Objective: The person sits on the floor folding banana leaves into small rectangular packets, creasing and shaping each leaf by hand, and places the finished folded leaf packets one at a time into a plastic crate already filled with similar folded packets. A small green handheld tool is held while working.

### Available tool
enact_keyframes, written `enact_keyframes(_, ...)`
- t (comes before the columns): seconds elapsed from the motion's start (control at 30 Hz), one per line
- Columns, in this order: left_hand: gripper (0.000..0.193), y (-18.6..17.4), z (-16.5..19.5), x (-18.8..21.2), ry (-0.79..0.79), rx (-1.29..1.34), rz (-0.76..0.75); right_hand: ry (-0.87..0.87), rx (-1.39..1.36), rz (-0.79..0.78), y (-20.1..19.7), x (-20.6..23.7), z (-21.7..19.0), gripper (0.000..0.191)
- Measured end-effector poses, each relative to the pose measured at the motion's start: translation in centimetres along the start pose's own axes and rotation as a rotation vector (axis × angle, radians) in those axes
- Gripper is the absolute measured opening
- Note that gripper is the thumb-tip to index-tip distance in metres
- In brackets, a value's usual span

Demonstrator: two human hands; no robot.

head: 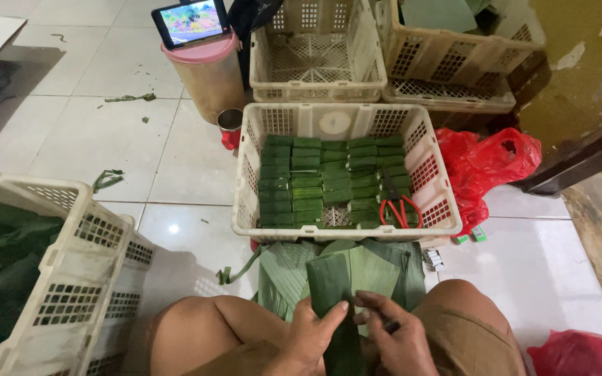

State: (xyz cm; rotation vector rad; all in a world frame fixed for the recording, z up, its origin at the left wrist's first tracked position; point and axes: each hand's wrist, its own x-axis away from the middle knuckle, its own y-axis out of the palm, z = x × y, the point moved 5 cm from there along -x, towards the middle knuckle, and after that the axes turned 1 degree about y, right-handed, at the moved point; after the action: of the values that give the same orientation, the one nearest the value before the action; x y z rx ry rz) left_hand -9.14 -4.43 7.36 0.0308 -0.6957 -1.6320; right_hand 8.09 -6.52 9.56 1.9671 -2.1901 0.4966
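1. Low between the person's knees, the left hand and the right hand are working close together over a dark green banana leaf strip.
2. Fingers of the left hand are curling shut around the lower part of that strip, with the thumb lying across it.
3. Closed too, the right hand is pressing its fingertips on the strip's right edge, and a thin dark stick-like thing is showing in its grip; what it is cannot be told.
4. That strip is resting on a stack of paler leaves spread on the floor just in front of the knees.
5. Just beyond the stack, a cream plastic basket is sitting on the white tiled floor, holding rows of small green leaf-wrapped parcels.
6. Red-handled scissors are lying on the parcels at the basket's right side.
7. Left of the person, another cream basket is holding loose dark leaves.
8. Farther back, two more baskets are standing side by side, and a tan bucket with a pink lid is carrying a lit phone.
9. Beside the parcel basket's right wall, a red plastic bag is lying crumpled on the floor.
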Motion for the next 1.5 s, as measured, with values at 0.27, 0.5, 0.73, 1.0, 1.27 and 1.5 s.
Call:
enact_keyframes(0.27,0.063,0.6,0.4,1.4,0.068,0.048,-0.230,-0.123,0.282,-0.110,3.2,1.5,-1.0,0.077)
enact_keyframes(0.5,0.071,0.6,0.5,1.8,0.090,-0.006,-0.310,-0.379,0.288,-0.051,2.8,0.5,-0.9,0.073)
enact_keyframes(0.73,0.049,-0.6,2.8,1.6,0.112,-0.325,-0.312,-0.085,-0.032,-0.222,1.0,-0.1,2.0,0.055)
enact_keyframes(1.0,0.049,-0.4,4.5,1.8,-0.062,-0.381,-0.215,0.083,0.012,-0.233,0.4,0.4,3.8,0.051)
enact_keyframes(1.27,0.050,-0.5,3.2,0.9,-0.091,-0.387,-0.251,0.166,-0.363,-0.208,2.5,-1.3,0.3,0.052)
enact_keyframes(1.5,0.019,-2.4,1.7,-3.1,-0.104,-0.321,-0.158,0.227,-0.389,-0.291,3.7,-2.9,1.4,0.031)
